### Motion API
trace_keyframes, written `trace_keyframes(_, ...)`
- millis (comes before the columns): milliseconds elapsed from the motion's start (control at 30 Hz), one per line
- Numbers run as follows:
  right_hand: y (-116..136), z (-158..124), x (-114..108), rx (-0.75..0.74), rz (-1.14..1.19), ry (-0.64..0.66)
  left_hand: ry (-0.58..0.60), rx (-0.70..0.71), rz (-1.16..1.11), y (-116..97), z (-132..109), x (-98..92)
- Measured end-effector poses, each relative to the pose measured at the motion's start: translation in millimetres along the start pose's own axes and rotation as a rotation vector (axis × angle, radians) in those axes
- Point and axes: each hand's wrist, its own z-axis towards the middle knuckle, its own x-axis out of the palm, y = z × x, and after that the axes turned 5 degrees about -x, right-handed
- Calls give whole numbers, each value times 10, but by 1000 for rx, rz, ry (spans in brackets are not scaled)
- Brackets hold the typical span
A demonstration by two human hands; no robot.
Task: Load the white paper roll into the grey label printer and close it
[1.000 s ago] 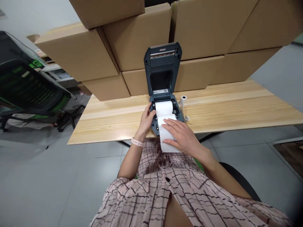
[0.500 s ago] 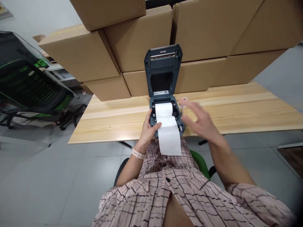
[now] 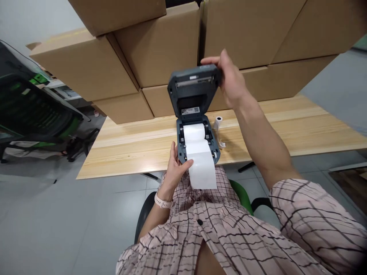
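printer (image 3: pixel 192 119), one, two rolls (image 3: pixel 194 132) (one inside): right fingers (image 3: pixel 210 60) grasp its lid (image 3: pixel 192 91), left fingers (image 3: pixel 172 151) its base (image 3: pixel 213 147).

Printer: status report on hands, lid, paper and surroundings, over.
Right hand on raised lid. Left hand at front of printer. Paper overhanging front; small roll alongside.

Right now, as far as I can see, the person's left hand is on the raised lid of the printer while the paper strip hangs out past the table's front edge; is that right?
Not quite: it is the right hand that is on the raised lid of the printer, as the head view shows. The paper strip does hang out past the front edge of the table.
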Motion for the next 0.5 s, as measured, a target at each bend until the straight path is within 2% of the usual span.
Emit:
trace_keyframes(67,195,-471,44,-84,-51,-12,19,-13,32,-6,-44,-42)
trace_keyframes(133,387,-1026,88,-219,-186,31,26,-13,60,-8,-95,-99)
trace_keyframes(200,512,-1541,135,-259,-253,83,13,36,35,-7,-125,-152)
trace_keyframes(267,551,-1925,183,-241,-303,135,-27,115,-6,-14,-110,-172)
trace_keyframes(367,513,-2213,256,-189,-342,119,-97,177,13,-54,-10,-107)
trace_keyframes(500,439,-2312,340,-186,-378,50,-92,153,8,-107,112,54)
